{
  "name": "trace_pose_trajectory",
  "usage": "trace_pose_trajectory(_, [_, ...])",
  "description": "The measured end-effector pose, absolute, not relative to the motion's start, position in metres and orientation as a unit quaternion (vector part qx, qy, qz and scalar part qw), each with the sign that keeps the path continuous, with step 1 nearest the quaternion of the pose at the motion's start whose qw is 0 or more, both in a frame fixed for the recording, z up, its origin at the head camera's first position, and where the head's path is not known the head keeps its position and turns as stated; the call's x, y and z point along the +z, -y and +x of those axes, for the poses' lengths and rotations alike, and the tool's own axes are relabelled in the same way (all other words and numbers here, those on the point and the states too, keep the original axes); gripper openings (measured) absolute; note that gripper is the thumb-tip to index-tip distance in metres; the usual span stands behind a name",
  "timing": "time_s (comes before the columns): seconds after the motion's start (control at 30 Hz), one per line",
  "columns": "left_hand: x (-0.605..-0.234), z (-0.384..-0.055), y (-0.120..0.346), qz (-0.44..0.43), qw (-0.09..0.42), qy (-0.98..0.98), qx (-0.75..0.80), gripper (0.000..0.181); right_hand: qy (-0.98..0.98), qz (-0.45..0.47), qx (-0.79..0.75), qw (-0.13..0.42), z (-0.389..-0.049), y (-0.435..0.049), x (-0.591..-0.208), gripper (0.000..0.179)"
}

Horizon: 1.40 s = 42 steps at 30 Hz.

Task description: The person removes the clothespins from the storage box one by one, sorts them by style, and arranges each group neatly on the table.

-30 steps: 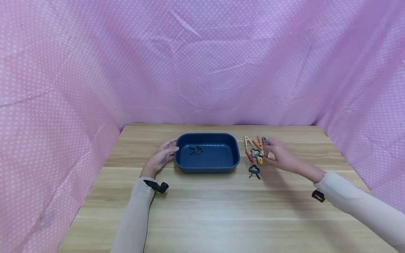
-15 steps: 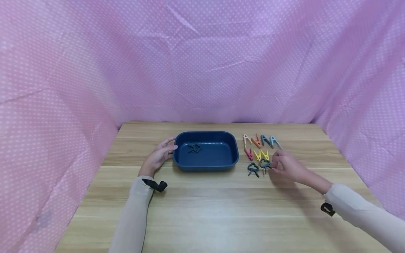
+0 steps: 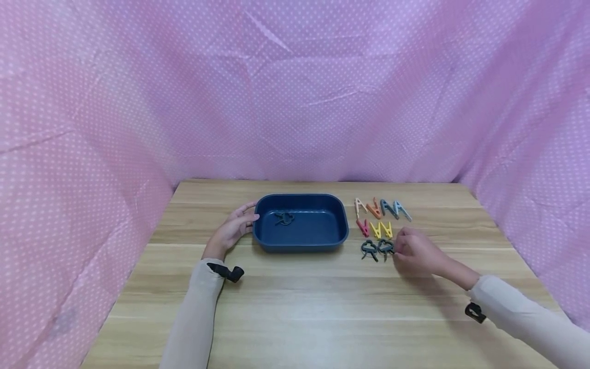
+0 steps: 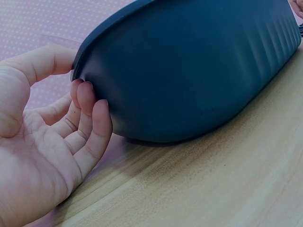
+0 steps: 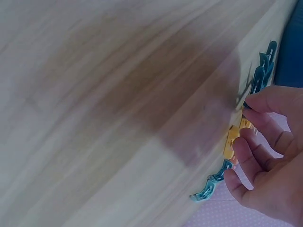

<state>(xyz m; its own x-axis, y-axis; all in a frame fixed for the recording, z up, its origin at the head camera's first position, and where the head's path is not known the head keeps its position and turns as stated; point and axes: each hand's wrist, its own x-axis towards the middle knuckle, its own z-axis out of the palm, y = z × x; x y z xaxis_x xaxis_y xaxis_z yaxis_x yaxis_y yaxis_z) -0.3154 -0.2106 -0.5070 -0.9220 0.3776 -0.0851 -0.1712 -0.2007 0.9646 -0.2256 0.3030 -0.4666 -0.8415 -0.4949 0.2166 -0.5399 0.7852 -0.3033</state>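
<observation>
My left hand (image 3: 232, 231) holds the left end of a dark blue plastic tub (image 3: 300, 248). In the left wrist view the thumb is at the rim and the curled fingers (image 4: 100, 120) lie against the outer wall. My right hand (image 3: 417, 252) pinches one leg of a dark green cloud-shaped clip (image 3: 385, 247) between thumb and index finger, down at the table. A matching clip (image 3: 369, 249) lies just left of it, and another green clip (image 3: 284, 219) rests inside the tub. The right wrist view shows the pinching fingertips from the side, partly covering the clips.
Behind the green clips lie a pink clothespin (image 3: 363, 228) and two yellow ones (image 3: 382, 230). A back row holds cream (image 3: 359, 206), orange (image 3: 374, 208), dark blue (image 3: 389, 208) and light blue (image 3: 402, 209) clothespins. A pink dotted curtain (image 3: 295, 128) hangs behind the wooden table (image 3: 295, 307).
My right hand has moved from over the clothespins toward me with the green clip, setting it down beside the matching one. The left hand and the tub have stayed in place.
</observation>
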Motion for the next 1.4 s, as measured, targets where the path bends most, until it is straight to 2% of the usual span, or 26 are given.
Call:
trace_pose_trajectory(0.37, [-0.507, -0.313, 0.211, 0.092, 0.177, -0.612, 0.765, 0.056, 0.955, 0.242, 0.171, 0.012, -0.225, -0.304, -0.465, 0.016])
trace_pose_trajectory(0.7, [-0.509, -0.316, 0.211, 0.086, 0.173, -0.614, 0.765, 0.055, 0.942, 0.28, 0.167, 0.079, -0.235, -0.296, -0.454, 0.013])
trace_pose_trajectory(0.9, [-0.508, -0.313, 0.21, 0.085, 0.174, -0.62, 0.76, 0.058, 0.929, 0.309, 0.175, 0.102, -0.244, -0.286, -0.445, 0.019])
trace_pose_trajectory(1.17, [-0.509, -0.313, 0.213, 0.077, 0.176, -0.615, 0.764, 0.058, 0.916, 0.346, 0.169, 0.113, -0.257, -0.246, -0.415, 0.026])
trace_pose_trajectory(1.4, [-0.508, -0.314, 0.212, 0.079, 0.179, -0.612, 0.766, 0.059, 0.91, 0.373, 0.162, 0.076, -0.269, -0.194, -0.385, 0.03])
